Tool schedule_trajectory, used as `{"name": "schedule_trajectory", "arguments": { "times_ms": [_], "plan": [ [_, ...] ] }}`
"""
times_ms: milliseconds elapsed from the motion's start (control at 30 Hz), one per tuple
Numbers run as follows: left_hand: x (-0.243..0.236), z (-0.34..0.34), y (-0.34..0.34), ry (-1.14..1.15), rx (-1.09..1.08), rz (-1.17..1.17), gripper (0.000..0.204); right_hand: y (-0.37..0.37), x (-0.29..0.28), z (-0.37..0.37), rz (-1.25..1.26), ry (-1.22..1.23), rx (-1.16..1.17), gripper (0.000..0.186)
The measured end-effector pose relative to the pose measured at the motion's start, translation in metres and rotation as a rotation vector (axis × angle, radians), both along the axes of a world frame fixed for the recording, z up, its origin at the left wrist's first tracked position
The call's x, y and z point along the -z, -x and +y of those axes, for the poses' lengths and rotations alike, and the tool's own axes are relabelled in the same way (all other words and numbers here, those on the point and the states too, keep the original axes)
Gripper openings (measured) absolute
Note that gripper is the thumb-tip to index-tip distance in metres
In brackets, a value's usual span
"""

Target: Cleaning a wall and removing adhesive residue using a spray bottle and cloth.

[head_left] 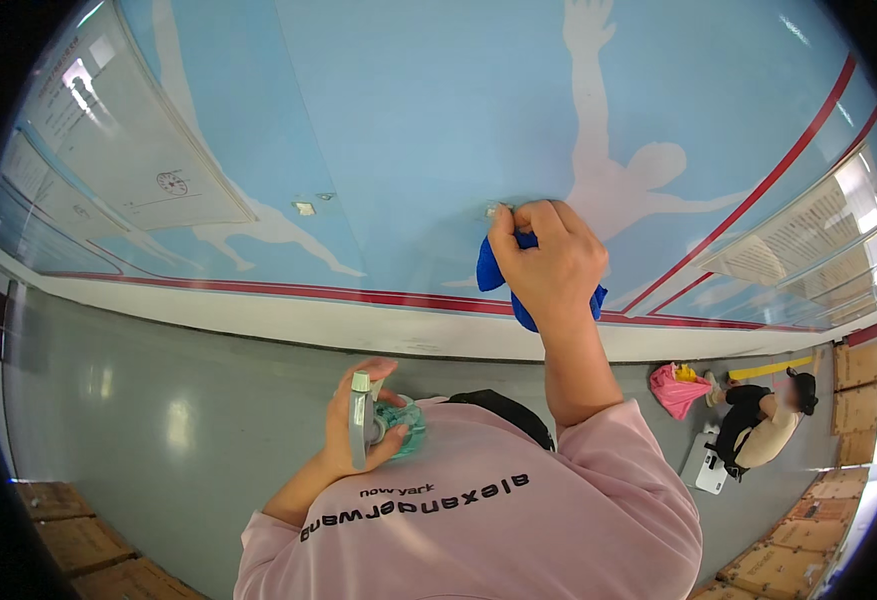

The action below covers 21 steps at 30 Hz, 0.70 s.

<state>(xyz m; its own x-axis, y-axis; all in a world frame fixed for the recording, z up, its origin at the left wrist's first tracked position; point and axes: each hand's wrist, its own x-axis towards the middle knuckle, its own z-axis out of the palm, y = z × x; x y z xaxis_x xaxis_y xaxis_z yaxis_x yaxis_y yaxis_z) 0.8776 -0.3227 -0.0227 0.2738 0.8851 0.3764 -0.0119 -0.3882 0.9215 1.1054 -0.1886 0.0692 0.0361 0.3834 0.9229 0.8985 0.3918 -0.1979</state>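
Observation:
My right hand [558,255] is raised to the light blue wall panel [428,120], its fingers closed round a bunched blue cloth [491,268]. The thumb and fingertips press beside a small whitish patch [496,210] on the panel. Lower down, in front of my chest, my left hand [343,425] is wrapped round a spray bottle [408,430] with a grey and white head and a translucent green body. Another pale patch [304,208] marks the panel farther left.
White figures and red stripes decorate the wall. Framed sheets [148,130] hang at left and more sheets [808,235] at right. A person [763,425] sits on the grey floor at right near a pink bag [678,390]. Cardboard boxes [798,520] stand along the right and lower left.

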Motion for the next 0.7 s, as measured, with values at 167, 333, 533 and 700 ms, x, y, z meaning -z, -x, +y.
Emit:
{"name": "schedule_trajectory", "arguments": {
  "times_ms": [167,333,533,700],
  "plan": [
    [-0.0022,-0.0002,0.001,0.034,0.007,0.003,0.061,-0.0015,0.0018,0.0009,-0.015,0.008,0.023,0.018],
    [0.0006,0.0001,0.0008,0.013,0.011,-0.033,0.061,-0.0028,0.001,0.0009,0.005,-0.002,-0.025,0.018],
    [-0.0023,0.001,-0.0001,0.01,0.0,-0.022,0.06,-0.0018,0.0,0.0005,0.035,0.011,-0.046,0.018],
    [-0.0028,-0.0004,0.0013,0.036,0.005,0.006,0.061,-0.0029,0.0038,0.0028,0.025,-0.014,-0.029,0.018]
  ]
}}
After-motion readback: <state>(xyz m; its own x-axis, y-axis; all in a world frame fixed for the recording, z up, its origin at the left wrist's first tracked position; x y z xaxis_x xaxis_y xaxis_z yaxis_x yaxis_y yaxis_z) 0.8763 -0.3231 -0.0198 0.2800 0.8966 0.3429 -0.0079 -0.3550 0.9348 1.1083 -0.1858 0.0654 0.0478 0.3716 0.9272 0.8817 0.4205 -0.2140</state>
